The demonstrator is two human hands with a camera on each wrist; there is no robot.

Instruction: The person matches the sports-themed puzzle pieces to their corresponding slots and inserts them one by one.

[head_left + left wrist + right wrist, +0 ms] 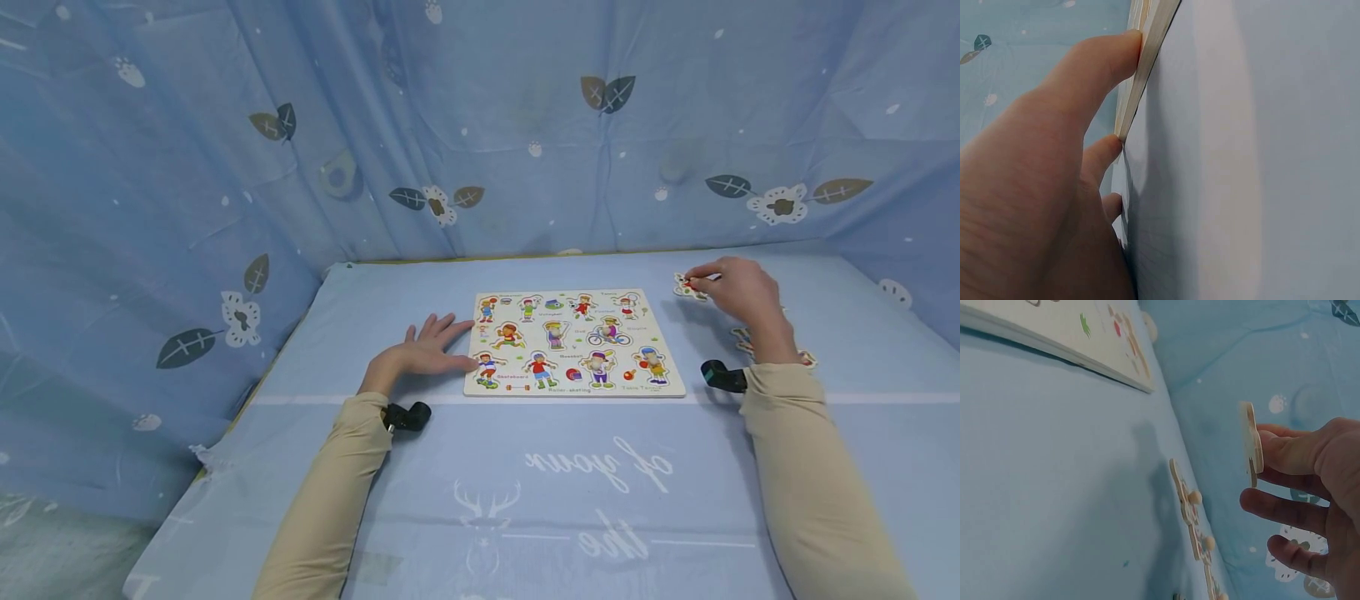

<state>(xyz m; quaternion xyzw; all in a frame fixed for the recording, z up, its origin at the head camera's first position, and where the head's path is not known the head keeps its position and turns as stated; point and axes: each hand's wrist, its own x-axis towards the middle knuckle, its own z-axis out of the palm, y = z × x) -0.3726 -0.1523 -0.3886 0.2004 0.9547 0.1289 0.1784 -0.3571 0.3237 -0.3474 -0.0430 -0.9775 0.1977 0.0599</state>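
Observation:
A wooden peg puzzle board, printed with children playing sports, lies flat on the table. My left hand is at its left side with fingers spread. In the left wrist view, the thumb and a fingertip touch the board's edge. Right of the board, my right hand pinches a small puzzle piece between thumb and fingers. The right wrist view shows this piece edge-on and raised above the cloth, the other fingers held apart from it.
More puzzle pieces lie on the cloth beneath the right forearm, partly hidden by it. Their round knobs show in the right wrist view. A blue patterned curtain hangs behind the cloth-covered table.

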